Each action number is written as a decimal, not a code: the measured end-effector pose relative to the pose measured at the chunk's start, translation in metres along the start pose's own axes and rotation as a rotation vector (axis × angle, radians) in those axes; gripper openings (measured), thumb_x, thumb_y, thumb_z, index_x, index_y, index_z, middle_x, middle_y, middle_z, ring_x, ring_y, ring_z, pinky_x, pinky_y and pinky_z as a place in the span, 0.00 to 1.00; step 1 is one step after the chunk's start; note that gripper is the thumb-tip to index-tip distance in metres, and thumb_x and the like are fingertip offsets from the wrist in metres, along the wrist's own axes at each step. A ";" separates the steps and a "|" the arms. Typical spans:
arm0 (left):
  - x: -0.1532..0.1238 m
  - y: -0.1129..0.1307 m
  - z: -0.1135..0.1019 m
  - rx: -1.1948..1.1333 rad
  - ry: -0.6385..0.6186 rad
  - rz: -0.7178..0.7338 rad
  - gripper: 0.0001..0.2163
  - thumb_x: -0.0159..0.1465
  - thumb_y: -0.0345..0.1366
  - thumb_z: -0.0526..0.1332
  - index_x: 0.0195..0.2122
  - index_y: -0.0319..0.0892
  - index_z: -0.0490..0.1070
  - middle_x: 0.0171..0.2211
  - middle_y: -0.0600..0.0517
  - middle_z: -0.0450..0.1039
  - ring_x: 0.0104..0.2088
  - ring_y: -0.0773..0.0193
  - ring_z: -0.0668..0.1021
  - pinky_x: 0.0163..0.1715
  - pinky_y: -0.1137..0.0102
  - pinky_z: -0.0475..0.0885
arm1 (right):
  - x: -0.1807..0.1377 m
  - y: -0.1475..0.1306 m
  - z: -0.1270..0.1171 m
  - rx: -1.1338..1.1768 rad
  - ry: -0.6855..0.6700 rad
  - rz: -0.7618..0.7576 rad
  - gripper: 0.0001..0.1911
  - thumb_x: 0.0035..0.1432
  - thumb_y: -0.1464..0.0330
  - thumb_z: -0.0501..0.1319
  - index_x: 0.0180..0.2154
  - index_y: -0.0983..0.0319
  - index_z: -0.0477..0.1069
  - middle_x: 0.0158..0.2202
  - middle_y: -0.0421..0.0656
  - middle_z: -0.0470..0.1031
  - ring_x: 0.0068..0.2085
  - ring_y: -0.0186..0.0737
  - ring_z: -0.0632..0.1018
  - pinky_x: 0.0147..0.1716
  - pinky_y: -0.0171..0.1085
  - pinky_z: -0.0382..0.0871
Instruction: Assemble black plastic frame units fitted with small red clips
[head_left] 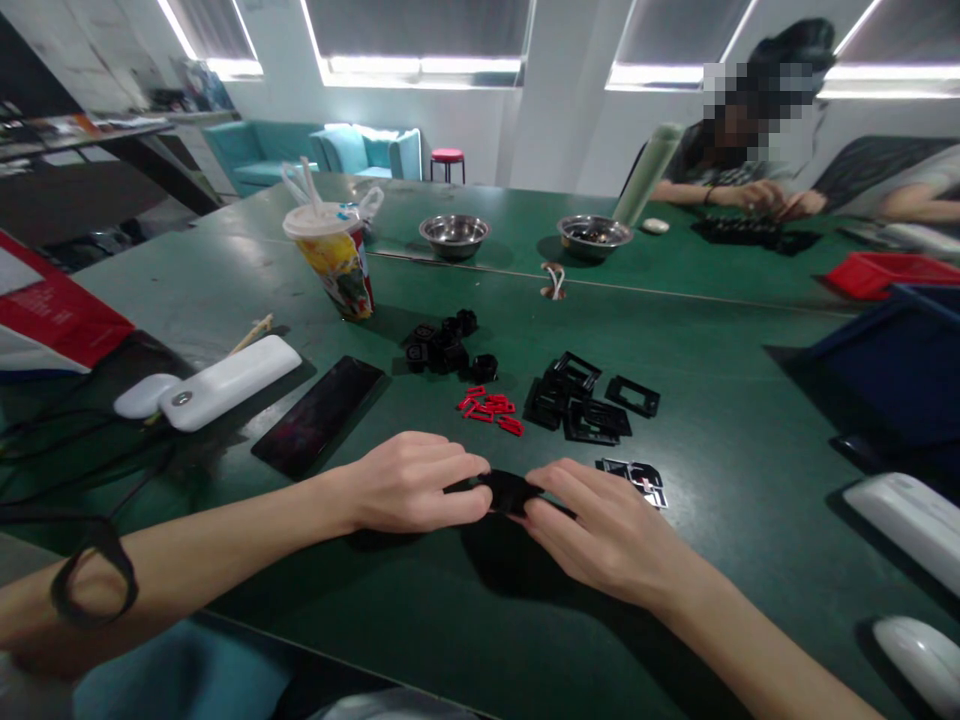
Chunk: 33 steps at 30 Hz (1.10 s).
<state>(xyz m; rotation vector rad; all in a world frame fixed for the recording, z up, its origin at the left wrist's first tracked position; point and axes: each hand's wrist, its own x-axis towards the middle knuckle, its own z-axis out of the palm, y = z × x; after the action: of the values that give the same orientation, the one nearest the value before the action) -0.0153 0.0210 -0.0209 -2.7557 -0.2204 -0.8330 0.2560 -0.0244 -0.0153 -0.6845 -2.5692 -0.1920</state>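
Note:
Between my two hands is a small black plastic part [510, 493], held just above the green table. My left hand [420, 485] pinches its left end, thumb and fingers closed. The right end is gripped by my right hand [600, 525], whose fingers partly cover it. Just beyond lie several small red plastic pieces [491, 405] in a loose group. Black rectangular frames [577, 395] are heaped to their right, and a cluster of black knob-like parts [446, 345] sits farther back. Flat pieces with a shiny pale edge [637, 480] lie behind my right hand.
A black phone [321, 415], a white device [232, 385] and a paper cup with straws [334, 260] stand left. Two metal bowls [454, 236] are at the back. At right are a blue bin [900, 360], a red tray [889, 275] and a white mouse [919, 655]. Another person [750, 150] works opposite.

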 end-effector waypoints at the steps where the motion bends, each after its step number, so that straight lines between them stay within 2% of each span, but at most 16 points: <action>1: -0.001 0.000 0.001 -0.011 -0.002 -0.005 0.06 0.74 0.28 0.60 0.40 0.41 0.74 0.41 0.48 0.81 0.30 0.66 0.79 0.30 0.71 0.74 | 0.000 0.000 0.000 0.002 -0.002 0.003 0.15 0.74 0.75 0.58 0.32 0.61 0.73 0.37 0.46 0.78 0.34 0.39 0.74 0.31 0.38 0.70; 6: -0.006 0.000 0.003 -0.082 -0.038 -0.021 0.06 0.74 0.27 0.58 0.42 0.40 0.75 0.42 0.47 0.80 0.35 0.64 0.81 0.33 0.72 0.77 | -0.001 -0.002 0.001 0.001 -0.043 0.004 0.16 0.75 0.75 0.56 0.32 0.61 0.72 0.36 0.46 0.77 0.33 0.39 0.72 0.30 0.38 0.68; 11: -0.003 -0.001 0.002 -0.067 -0.045 -0.004 0.09 0.75 0.26 0.57 0.39 0.40 0.74 0.40 0.48 0.79 0.31 0.65 0.79 0.29 0.71 0.75 | -0.001 -0.002 0.005 0.010 -0.031 -0.013 0.17 0.74 0.76 0.57 0.30 0.61 0.71 0.32 0.44 0.74 0.30 0.38 0.69 0.28 0.38 0.64; 19: 0.001 0.001 0.004 -0.058 -0.016 -0.033 0.11 0.76 0.28 0.56 0.36 0.40 0.74 0.37 0.48 0.80 0.29 0.64 0.77 0.29 0.69 0.74 | -0.001 0.000 0.006 -0.015 0.002 0.007 0.17 0.74 0.75 0.58 0.29 0.61 0.71 0.34 0.45 0.76 0.32 0.39 0.71 0.30 0.39 0.66; 33: 0.001 0.005 0.003 -0.075 -0.004 -0.048 0.12 0.76 0.29 0.53 0.37 0.41 0.73 0.36 0.48 0.79 0.28 0.66 0.76 0.29 0.71 0.73 | -0.001 -0.003 0.003 0.037 0.023 -0.004 0.17 0.73 0.77 0.57 0.29 0.62 0.72 0.33 0.47 0.75 0.32 0.40 0.68 0.29 0.39 0.62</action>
<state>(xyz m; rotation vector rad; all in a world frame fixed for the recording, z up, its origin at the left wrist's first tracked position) -0.0118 0.0171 -0.0231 -2.8322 -0.2629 -0.8651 0.2538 -0.0263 -0.0184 -0.6601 -2.5454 -0.1517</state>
